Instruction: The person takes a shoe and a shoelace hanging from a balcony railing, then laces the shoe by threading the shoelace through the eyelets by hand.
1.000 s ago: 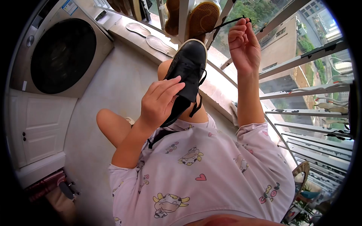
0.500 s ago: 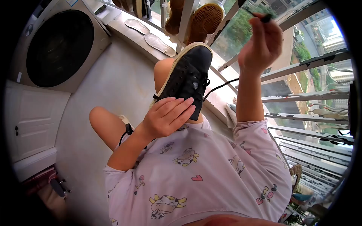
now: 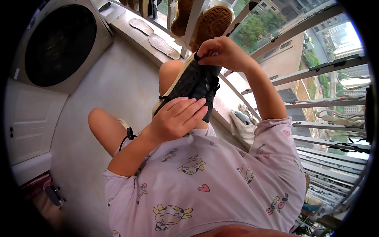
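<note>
The black shoe (image 3: 184, 85) lies beneath the left hand (image 3: 175, 118), its fingers together across it, probably for steadying; the thumb is hidden, so I cannot tell the grip. Farther out, the right hand (image 3: 224, 54) pinches a small black piece (image 3: 197, 56).

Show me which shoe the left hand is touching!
The black shoe with the pale sole edge: the left hand rests on it. The brown-soled shoe sits farther up, apart from that hand.

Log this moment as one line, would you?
left hand: on black shoe; right hand: pinching something black; insoles: on ledge
</note>
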A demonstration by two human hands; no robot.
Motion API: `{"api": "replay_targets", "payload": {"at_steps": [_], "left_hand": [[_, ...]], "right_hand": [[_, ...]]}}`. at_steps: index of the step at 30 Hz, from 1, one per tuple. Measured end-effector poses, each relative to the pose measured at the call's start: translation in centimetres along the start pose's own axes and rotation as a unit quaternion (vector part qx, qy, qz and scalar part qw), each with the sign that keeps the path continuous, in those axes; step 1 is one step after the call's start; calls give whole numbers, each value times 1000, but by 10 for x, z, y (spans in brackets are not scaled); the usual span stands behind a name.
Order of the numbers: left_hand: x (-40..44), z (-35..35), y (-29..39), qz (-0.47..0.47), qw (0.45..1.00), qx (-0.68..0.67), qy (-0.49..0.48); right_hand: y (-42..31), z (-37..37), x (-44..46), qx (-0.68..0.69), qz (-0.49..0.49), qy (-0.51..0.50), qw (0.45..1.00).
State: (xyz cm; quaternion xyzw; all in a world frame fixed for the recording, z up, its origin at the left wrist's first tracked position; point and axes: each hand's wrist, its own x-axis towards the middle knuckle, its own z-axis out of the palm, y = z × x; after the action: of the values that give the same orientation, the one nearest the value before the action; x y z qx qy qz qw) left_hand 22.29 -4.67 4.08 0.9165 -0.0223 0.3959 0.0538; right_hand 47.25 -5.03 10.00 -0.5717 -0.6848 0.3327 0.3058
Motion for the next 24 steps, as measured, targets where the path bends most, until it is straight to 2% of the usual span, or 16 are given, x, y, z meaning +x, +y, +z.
{"api": "replay_targets", "payload": {"at_steps": [4, 7, 11, 16, 18, 19, 22, 23, 24], "left_hand": [[-1, 2, -2, -5, 1000, -15, 5], [2, 0, -7, -39, 996, -81, 14], [10, -8, -13, -124, 972, -196, 34], [20, 3, -31, -235, 957, -154, 73], [26, 3, -37, -395, 863, -309, 59], [29, -1, -45, -429, 838, -337, 29], [49, -9, -60, -474, 835, -268, -83], [51, -6, -65, -459, 848, -243, -101], [53, -3, -70, -448, 861, -205, -124]], "right_hand": [[-7, -2, 2, -70, 1, -28, 997], [-6, -1, 6, -103, -22, -37, 994], [-7, 3, 17, -130, -22, -28, 991], [18, 4, 49, -176, 0, -87, 981], [28, 3, 59, -159, 19, -110, 981], [31, 2, 62, -137, 24, -120, 983], [19, -1, 62, -139, 60, -148, 977], [15, -2, 60, -150, 77, -157, 973], [18, -3, 60, -150, 49, -157, 975]]}}
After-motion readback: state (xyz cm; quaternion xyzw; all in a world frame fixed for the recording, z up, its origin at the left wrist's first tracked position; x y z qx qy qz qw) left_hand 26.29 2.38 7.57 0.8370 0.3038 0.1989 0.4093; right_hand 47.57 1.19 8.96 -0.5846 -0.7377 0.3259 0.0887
